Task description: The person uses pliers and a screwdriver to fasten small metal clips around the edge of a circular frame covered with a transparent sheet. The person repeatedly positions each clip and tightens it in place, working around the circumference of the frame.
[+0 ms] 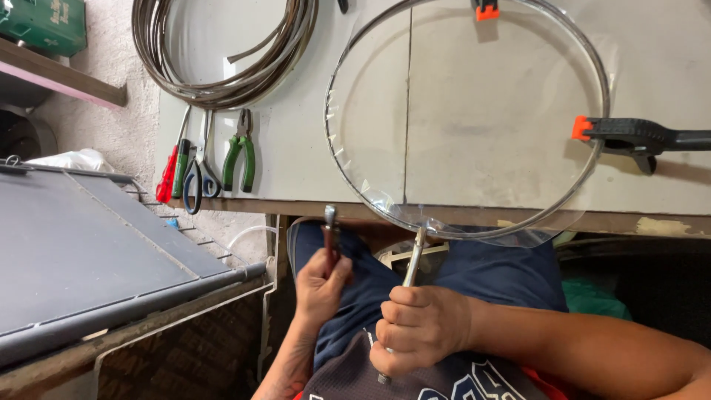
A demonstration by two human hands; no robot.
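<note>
My left hand point(320, 285) grips a small hammer point(330, 230) by its dark handle, its metal head raised just below the table's front edge. A thin metal rod-like tool point(413, 261) is held upright in my right hand point(419, 327), its tip touching the near rim of a large metal hoop point(342, 174). The hoop lies on the pale table point(296, 159) with a clear plastic sheet point(474, 111) stretched over it, overhanging the front edge. A black clamp with an orange tip point(637, 137) pinches the hoop's right side. Another orange clamp point(486, 9) sits at the top.
A coil of flat metal strip point(222, 55) lies at the table's back left. Below it rest a red-handled tool point(167, 178), scissors point(198, 174) and green-handled pliers point(240, 152). A dark grey flat surface point(81, 252) stands to the left. A green box point(44, 22) is top left.
</note>
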